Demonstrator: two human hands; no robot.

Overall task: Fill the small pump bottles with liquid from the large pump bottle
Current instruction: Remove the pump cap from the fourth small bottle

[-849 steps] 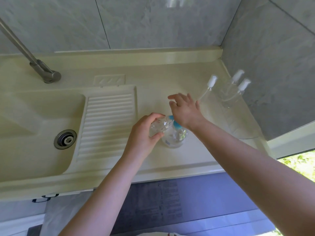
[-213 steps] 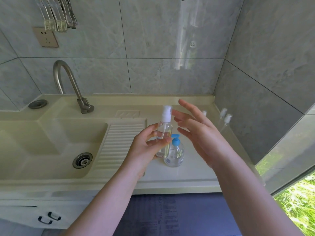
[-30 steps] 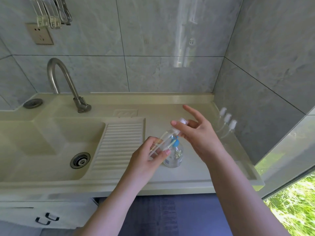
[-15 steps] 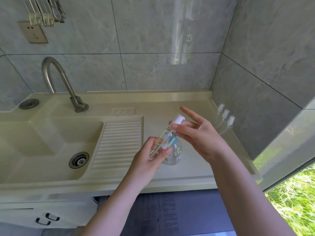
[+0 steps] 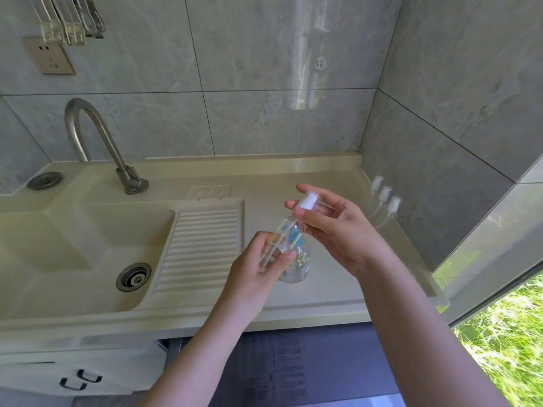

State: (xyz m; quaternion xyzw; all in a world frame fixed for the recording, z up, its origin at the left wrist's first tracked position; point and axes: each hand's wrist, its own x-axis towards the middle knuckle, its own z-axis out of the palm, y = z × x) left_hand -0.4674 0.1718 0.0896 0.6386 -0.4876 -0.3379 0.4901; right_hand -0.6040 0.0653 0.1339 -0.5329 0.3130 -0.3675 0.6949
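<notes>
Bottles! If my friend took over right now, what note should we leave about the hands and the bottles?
Left hand grips the small clear bottle, tilted, above the counter.
Right hand pinches its white pump top, at the bottle's neck; whether it is screwed on cannot be told.
Large blue-topped pump bottle stands on the counter, right behind the held one.
Three more small bottles wait by the right wall.
Done: cannot tell how full any bottle is.
Left: check this pump top is on tight, then check the three by the wall.
</notes>
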